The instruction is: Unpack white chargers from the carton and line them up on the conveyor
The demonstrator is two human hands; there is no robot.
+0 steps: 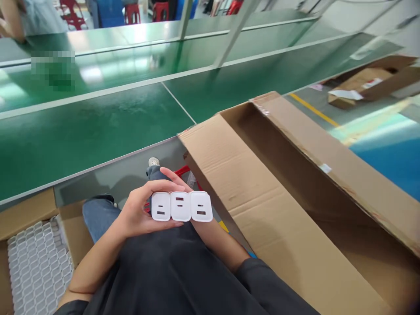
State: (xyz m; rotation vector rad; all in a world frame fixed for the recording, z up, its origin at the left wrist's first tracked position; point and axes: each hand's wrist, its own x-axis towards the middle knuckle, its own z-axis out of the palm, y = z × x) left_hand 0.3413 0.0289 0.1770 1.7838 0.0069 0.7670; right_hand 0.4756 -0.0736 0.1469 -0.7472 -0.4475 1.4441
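Three white plug charger housings (180, 206) sit side by side in a row, their port ends facing me. Each end has a wide slot and a narrow slot, and the middle one is turned the other way up. My left hand (139, 205) is closed on the row from the left, fingers along the top and thumb beneath. Behind the row is my right hand (175, 178), against the housings at the right. One of its fingers stretches out past the top; its other fingers and palm are hidden.
At my right stands a large open cardboard box (243, 175). Lower left, another box (74, 229) holds rows of white housings (39, 262). A green conveyor table (98, 135) runs ahead. A person (39, 19) sits across it. More cardboard (367, 83) lies at far right.
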